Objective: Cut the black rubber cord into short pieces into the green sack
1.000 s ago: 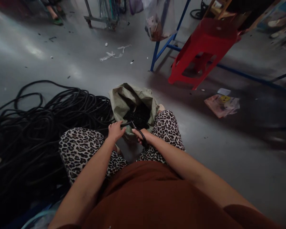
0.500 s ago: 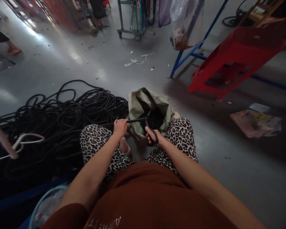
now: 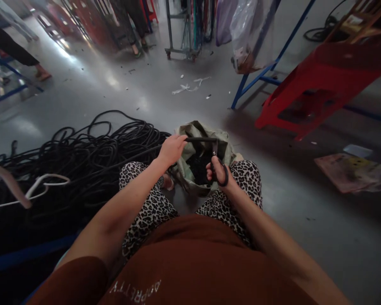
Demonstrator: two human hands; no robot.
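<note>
Black cord — left hand, grip closed round it; right hand — grip round scissors.

Left hand and right hand gripping near mid-frame

The left arm slants up from the lower left, back of the hand uppermost, fingers closed. The right arm rises from the lower right, thumb on top, fingers curled, slightly lower than the left hand.

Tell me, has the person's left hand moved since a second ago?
Yes. The left hand has moved forward: judged against the white scrap lying on the floor, it is now clearly closer to that scrap.
</note>
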